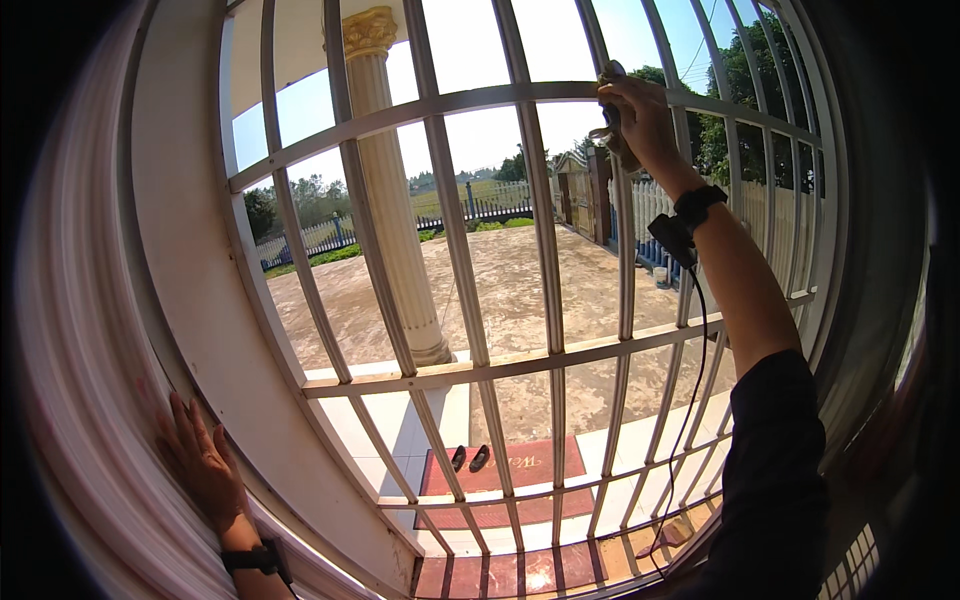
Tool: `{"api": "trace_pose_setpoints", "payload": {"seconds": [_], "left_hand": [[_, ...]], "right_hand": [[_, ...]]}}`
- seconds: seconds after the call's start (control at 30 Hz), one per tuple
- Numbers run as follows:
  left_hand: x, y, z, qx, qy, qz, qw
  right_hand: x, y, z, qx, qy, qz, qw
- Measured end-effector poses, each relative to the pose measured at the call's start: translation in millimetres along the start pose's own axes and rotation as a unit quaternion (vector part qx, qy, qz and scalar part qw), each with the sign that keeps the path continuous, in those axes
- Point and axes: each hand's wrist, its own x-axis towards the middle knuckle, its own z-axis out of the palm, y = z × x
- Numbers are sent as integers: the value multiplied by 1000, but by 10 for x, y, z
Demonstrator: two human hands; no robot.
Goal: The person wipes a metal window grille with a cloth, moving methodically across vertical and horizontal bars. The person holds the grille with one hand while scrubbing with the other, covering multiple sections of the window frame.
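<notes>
High on the right, my right hand is closed around a dark, crumpled cloth, pressed against a metal bar of the window grille where an upright meets the upper crossbar. Part of the cloth hangs below my fingers. Down at the lower left, my left hand lies flat with its fingers stretched against the pale window frame or curtain edge; it holds nothing. Both wrists carry black bands, and a small black device with a cable hangs by my right wrist.
Uprights and crossbars span the whole opening. Beyond them stand a fluted column, a paved yard and a white fence. A red doormat with a pair of dark shoes lies below. The black cable dangles beside my right arm.
</notes>
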Motion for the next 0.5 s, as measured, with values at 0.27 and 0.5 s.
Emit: {"api": "trace_pose_setpoints", "payload": {"seconds": [0.27, 0.5], "left_hand": [[-2, -6, -4, -20, -10, 10, 1000], [-75, -176, 395, -16, 105, 59, 993]], "right_hand": [[89, -477, 330, -97, 68, 68, 991], [159, -438, 608, 1, 1, -60, 998]]}}
